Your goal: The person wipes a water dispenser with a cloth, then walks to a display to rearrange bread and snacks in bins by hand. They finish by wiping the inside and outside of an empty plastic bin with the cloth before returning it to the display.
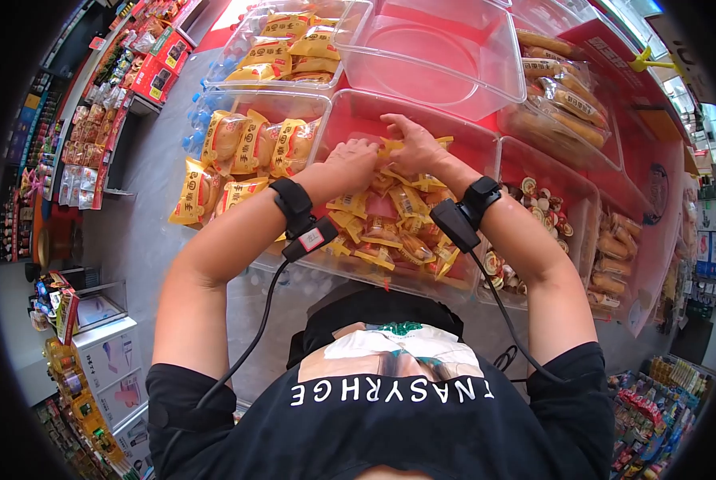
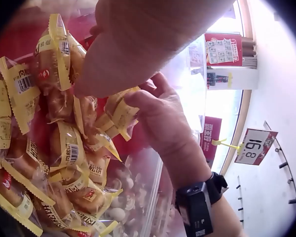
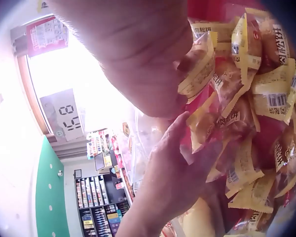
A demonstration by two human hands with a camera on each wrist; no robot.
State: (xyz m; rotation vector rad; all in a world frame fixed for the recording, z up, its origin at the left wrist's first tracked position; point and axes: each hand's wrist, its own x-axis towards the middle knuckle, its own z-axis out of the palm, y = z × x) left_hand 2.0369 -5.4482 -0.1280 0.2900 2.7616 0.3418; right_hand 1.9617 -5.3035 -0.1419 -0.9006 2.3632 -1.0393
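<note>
Small yellow-wrapped pastries (image 1: pixel 382 230) lie heaped in a clear bin with a red base. Above the heap's far side, the left hand (image 1: pixel 356 166) reaches in from the left, its thumb apart from its fingers; in the right wrist view the left hand (image 3: pixel 170 180) is over packets, fingertips blurred. Close by on the right, the right hand (image 1: pixel 415 150) has its fingers extended. In the left wrist view the right hand's (image 2: pixel 163 118) thumb is against a yellow packet (image 2: pixel 122 113); whether it grips the packet is unclear.
Larger yellow bread packs (image 1: pixel 254 146) fill the bin on the left. Small round items (image 1: pixel 538 204) are in the bin to the right, with long wrapped breads (image 1: pixel 570 100) beyond. An empty clear bin (image 1: pixel 430 60) stands behind. Cables hang from both wrists.
</note>
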